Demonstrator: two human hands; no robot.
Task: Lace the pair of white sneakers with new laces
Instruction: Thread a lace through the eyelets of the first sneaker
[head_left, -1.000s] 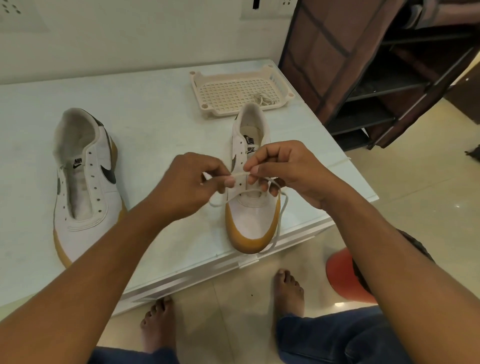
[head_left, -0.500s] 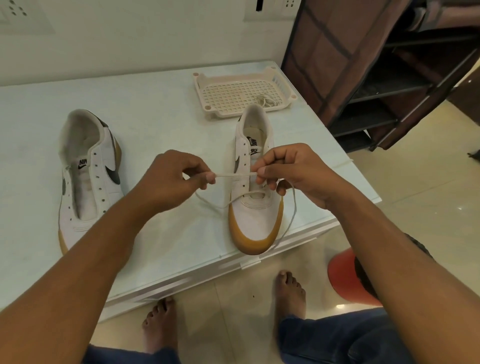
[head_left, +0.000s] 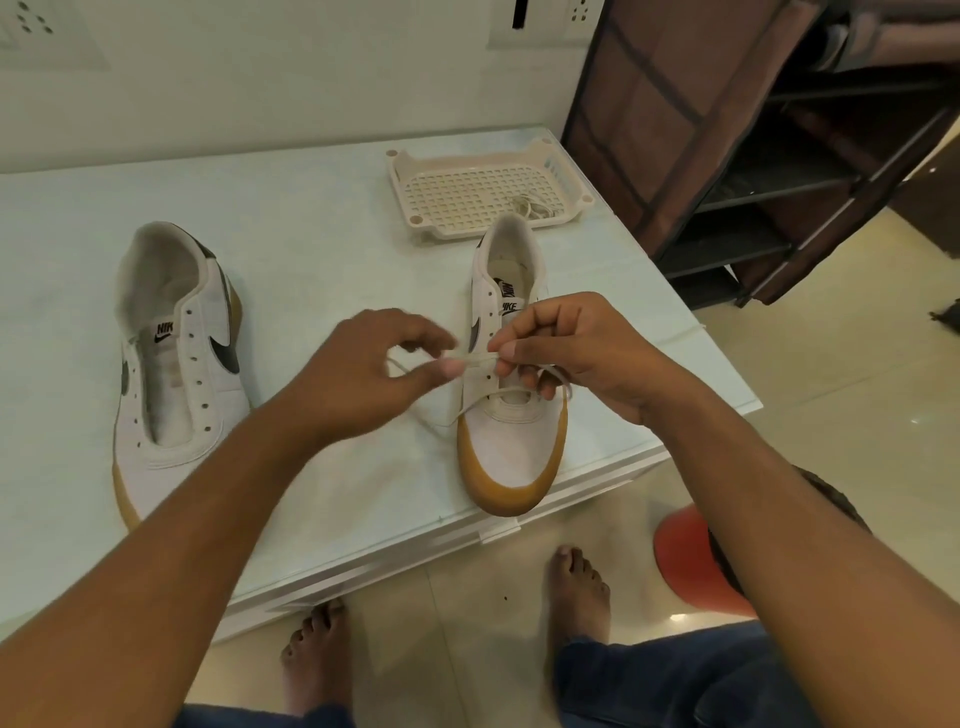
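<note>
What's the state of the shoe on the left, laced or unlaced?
Unlaced. The left sneaker shows bare eyelets down both sides, and no lace crosses its tongue.

Warm, even indoor light; faint soft shadows on the table (head_left: 311, 234). Left hand (head_left: 363, 379) above it motion-blurred; straight lines bow at the edges.

On the table (head_left: 322, 218) lie the left sneaker (head_left: 179, 395) and right sneaker (head_left: 511, 452), a tray (head_left: 457, 192) behind the latter.
</note>
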